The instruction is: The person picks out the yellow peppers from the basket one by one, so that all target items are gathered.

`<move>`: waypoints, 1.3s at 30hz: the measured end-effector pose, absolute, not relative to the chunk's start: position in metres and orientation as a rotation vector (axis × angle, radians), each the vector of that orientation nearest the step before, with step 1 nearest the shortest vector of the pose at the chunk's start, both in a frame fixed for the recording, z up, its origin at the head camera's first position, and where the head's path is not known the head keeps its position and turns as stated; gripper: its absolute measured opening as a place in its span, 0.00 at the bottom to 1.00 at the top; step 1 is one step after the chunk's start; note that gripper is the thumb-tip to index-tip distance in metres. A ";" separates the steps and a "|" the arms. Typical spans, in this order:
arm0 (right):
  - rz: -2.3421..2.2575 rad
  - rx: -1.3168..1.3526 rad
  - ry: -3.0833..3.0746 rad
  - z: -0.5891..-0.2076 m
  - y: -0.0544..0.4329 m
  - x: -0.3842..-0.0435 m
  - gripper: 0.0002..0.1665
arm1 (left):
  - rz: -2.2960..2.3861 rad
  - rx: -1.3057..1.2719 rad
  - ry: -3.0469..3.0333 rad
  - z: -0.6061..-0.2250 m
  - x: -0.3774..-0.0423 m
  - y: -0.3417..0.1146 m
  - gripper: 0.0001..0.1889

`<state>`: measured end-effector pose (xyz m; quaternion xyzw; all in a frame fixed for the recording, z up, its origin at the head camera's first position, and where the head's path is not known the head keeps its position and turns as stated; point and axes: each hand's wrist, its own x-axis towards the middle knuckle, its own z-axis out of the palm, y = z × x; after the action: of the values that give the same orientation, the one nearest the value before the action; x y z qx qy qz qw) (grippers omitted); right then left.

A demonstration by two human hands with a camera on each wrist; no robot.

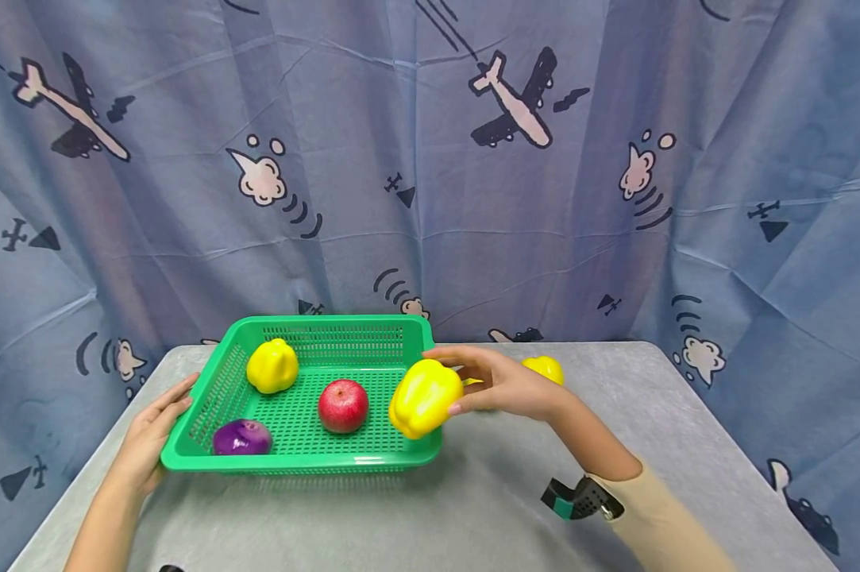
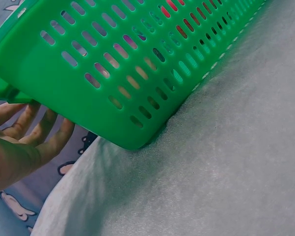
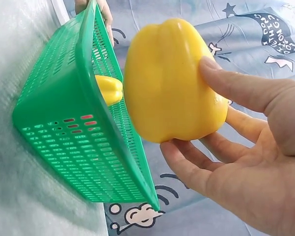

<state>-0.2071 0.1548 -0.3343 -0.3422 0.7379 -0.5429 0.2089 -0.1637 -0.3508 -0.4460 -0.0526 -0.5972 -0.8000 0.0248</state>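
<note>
My right hand (image 1: 508, 383) pinches a yellow bell pepper (image 1: 424, 400) between thumb and fingers, over the right end of a green plastic basket (image 1: 301, 461). In the right wrist view the pepper (image 3: 169, 83) is held up beside the basket's rim (image 3: 83, 54). At the opposite end, my left hand (image 1: 147, 438) grips the basket's left rim; the left wrist view has its fingers (image 2: 41, 129) bent under the edge. Inside the basket lie another yellow bell pepper (image 1: 272, 366), a red apple (image 1: 343, 406) and a shiny purple vegetable (image 1: 242, 438).
Behind my right hand, another yellow object (image 1: 544, 369) sits on the grey table (image 1: 430, 524), partly hidden by the wrist. A blue curtain (image 1: 372, 159) printed with planes hangs right behind the table's back edge. A dark strap (image 1: 583, 499) hangs at the right sleeve.
</note>
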 end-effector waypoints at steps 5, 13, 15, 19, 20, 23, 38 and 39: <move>-1.528 -0.977 2.035 -0.337 0.162 -0.206 0.45 | -2.483 -0.155 -1.839 -0.446 -0.163 -0.351 0.26; -1.535 -0.941 2.050 -0.339 0.173 -0.203 0.44 | -2.468 -0.145 -1.850 -0.446 -0.163 -0.351 0.26; -1.537 -0.927 2.055 -0.340 0.176 -0.202 0.44 | -2.463 -0.143 -1.853 -0.446 -0.163 -0.351 0.26; -1.536 -0.896 2.071 -0.344 0.181 -0.201 0.44 | -2.455 -0.143 -1.858 -0.446 -0.163 -0.351 0.26; -1.533 -0.889 2.078 -0.346 0.183 -0.201 0.44 | -2.454 -0.145 -1.857 -0.446 -0.163 -0.351 0.26; -1.531 -0.873 2.097 -0.350 0.187 -0.200 0.44 | -2.456 -0.152 -1.852 -0.446 -0.163 -0.351 0.26; -1.572 -0.836 2.114 -0.373 0.208 -0.198 0.43 | -2.478 -0.206 -1.825 -0.447 -0.164 -0.350 0.26; -1.575 -0.832 2.110 -0.374 0.209 -0.198 0.43 | -2.482 -0.207 -1.823 -0.447 -0.164 -0.350 0.26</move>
<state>-0.1976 0.2089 -0.3738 -0.2958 0.7505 -0.5600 0.1890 -0.1637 -0.3501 -0.4470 -0.0670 -0.5905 -0.8038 0.0275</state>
